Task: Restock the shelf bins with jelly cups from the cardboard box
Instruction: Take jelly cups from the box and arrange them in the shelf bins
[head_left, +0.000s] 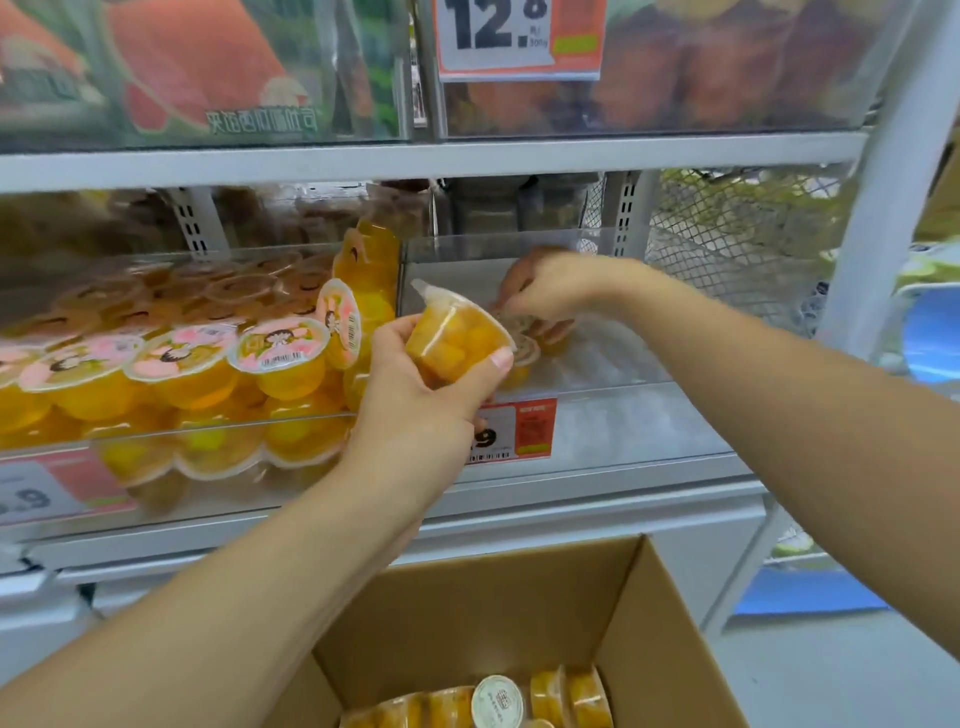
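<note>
My left hand (415, 384) grips an orange jelly cup (457, 335), tilted on its side, in front of the right clear shelf bin (613, 410). My right hand (550, 291) reaches inside that bin and holds a jelly cup (550, 332) low at its floor beside another cup (522, 358); the fingers are partly hidden. The left clear bin (208, 431) is piled with yellow jelly cups (280, 358) with pink lids. The cardboard box (519, 613) stands open below, with several cups (519, 701) lying at its bottom.
A price tag (514, 428) hangs on the right bin's front. Above is a shelf (415, 156) with other bins and a large price sign (519, 39). A white shelf upright (878, 208) and wire mesh (737, 234) are at the right.
</note>
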